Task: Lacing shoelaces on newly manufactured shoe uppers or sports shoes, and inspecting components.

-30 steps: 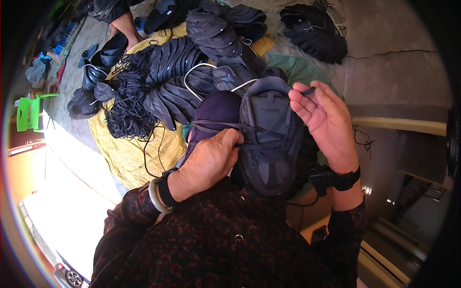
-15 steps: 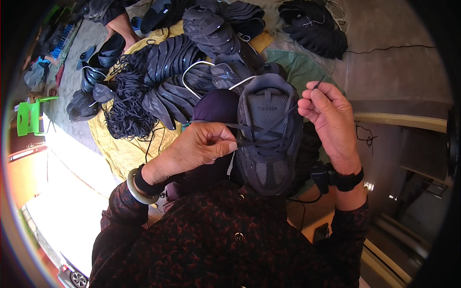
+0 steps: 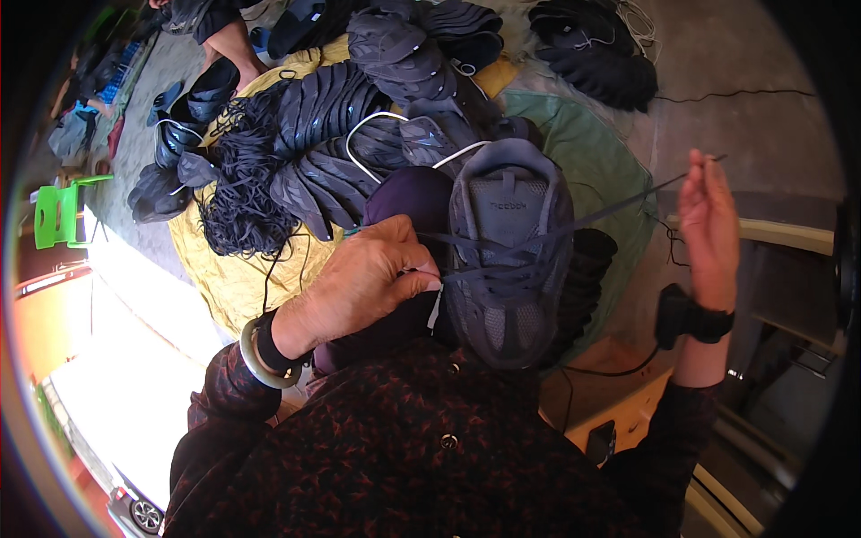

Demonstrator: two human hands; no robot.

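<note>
Head view: one dark grey shoe upper of mesh and smooth panels [image 3: 511, 334] is in the middle, just before the person's body, with the toe pointing to the body.
Lacing done: a flat black shoelace [image 3: 619, 207] makes several crossings over the lower and middle part, so I judge the work partly finished.
Lacing left: the upper half of the smooth grey tongue [image 3: 508, 193] has no crossing over it, and no knot is visible; the eyelets are too small to count.
Right hand: the bare right hand [image 3: 708, 220] is raised well apart, fingers nearly straight, with the shoelace pinched near its tip; this strand looks taut.
Left hand: the bare left hand [image 3: 354, 280] is just beside the upper's left edge, fingers curled, thumb and forefinger together, it seems on another strand.
Around: rows of dark uppers [image 3: 318, 108] and a tangled bundle of black laces [image 3: 242, 197] lie on a crumpled yellow sheet [image 3: 235, 291].
</note>
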